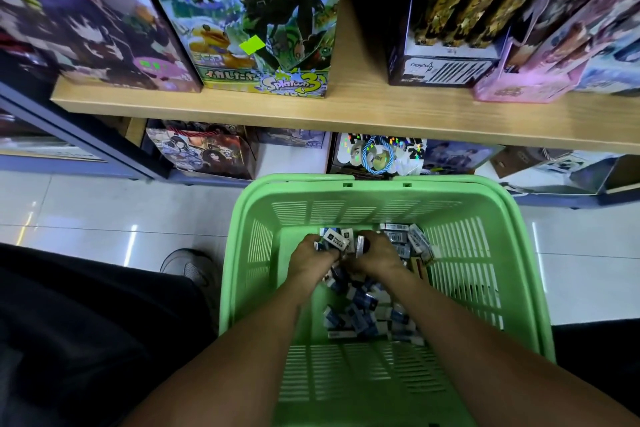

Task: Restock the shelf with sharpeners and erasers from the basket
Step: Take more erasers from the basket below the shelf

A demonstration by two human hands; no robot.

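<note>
Green slotted plastic basket (460, 253) at lower centre of frame, below pale wooden shelf (346, 111). Both hands down inside, presumably gathering a handful to carry up. Left hand (313, 255) clenched around small white-and-blue wrapped erasers (335, 238); right hand (375, 253) likewise curled on pieces. More loose on basket floor.

The basket (388, 194) sits on the floor (104, 211) at six o'clock, erasers (360, 315) inside; the shelf (346, 111) lies at twelve o'clock, boxes (263, 28) on it.
</note>
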